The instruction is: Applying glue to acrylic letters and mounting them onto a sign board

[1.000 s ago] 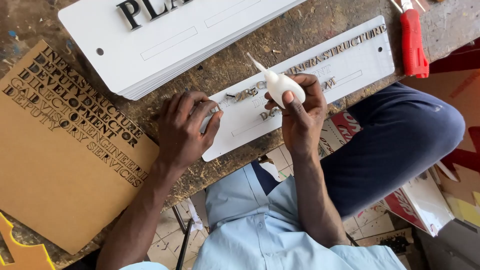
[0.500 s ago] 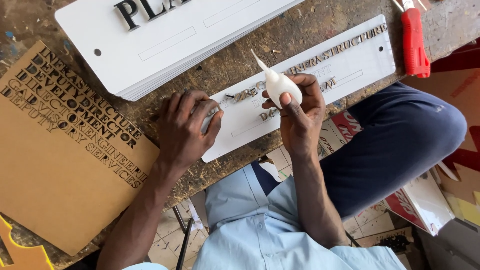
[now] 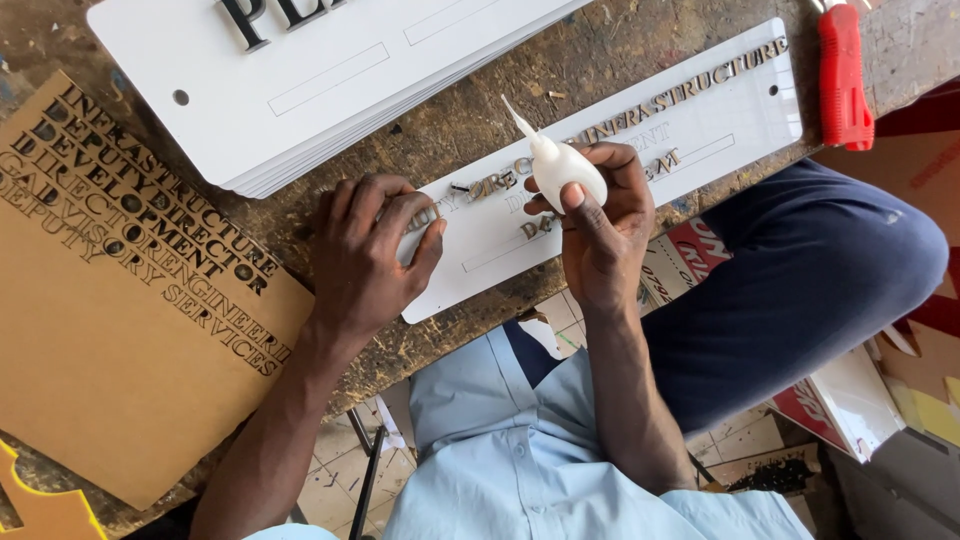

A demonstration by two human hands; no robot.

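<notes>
The right hand (image 3: 600, 225) wraps a small white glue bottle (image 3: 560, 170), nozzle tilted up, just above the middle of the white sign plate (image 3: 720, 120). Over the last second the bottle has barely shifted; it stays lifted off the lettering. The left hand (image 3: 365, 255) presses down with curled fingers on the plate's near-left end, pinning it to the worn tabletop (image 3: 600, 50). Beyond the plate lies a stack of white sign blanks (image 3: 330, 90). Left of the plate sits a brown letter-cut cardboard sheet (image 3: 110, 320), and past its far-right corner a red-handled tool (image 3: 843, 75). Nothing blocks the plate.
</notes>
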